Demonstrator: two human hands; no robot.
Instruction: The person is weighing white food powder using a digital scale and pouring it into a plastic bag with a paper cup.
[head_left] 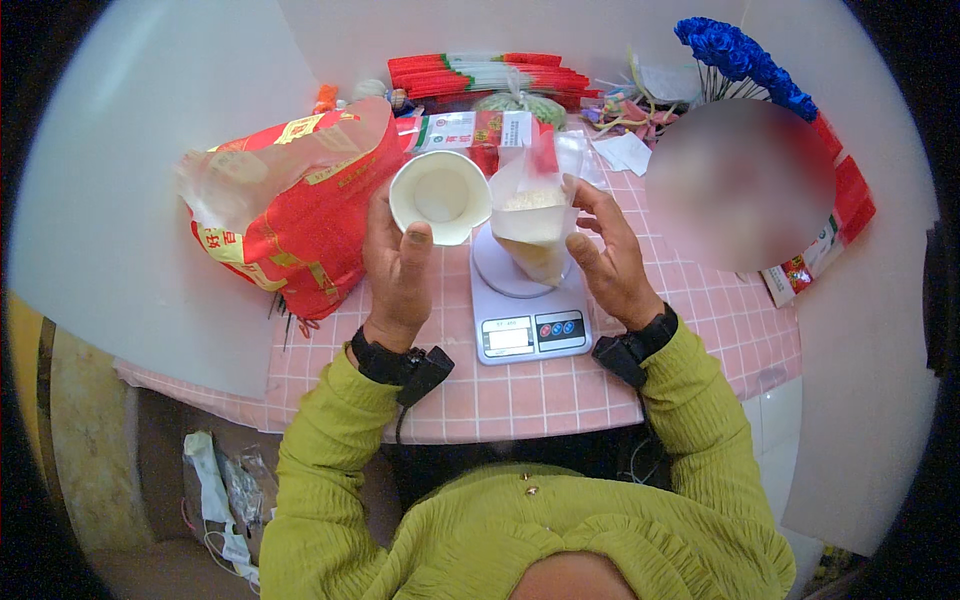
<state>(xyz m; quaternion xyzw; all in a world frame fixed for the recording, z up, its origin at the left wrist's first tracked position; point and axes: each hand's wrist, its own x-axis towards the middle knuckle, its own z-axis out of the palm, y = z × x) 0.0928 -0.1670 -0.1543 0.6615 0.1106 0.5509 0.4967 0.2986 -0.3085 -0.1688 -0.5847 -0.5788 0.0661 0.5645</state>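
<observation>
Fingers of the person's left hand [398, 265] curl round a white paper cup [440, 197], its mouth tipped toward the head camera, the only view; no contents show inside. The right hand [618, 262] pinches the side of a clear, open bag [530, 222], partly filled with pale grains and leaning over the plate of a white kitchen scale [530, 308]; whether its base rests there or hangs just above, I can't tell. That soft bag could fold or slip if the one-sided grip loosened, and grains might scatter; too tight a squeeze could dent the cup. Underneath lies a pink checked tablecloth [450, 412], with a big red sack [320, 225] at the left, a red-and-white packet [465, 132] and blue flowers [740, 52] toward the back, and pale walls [150, 230] around.
</observation>
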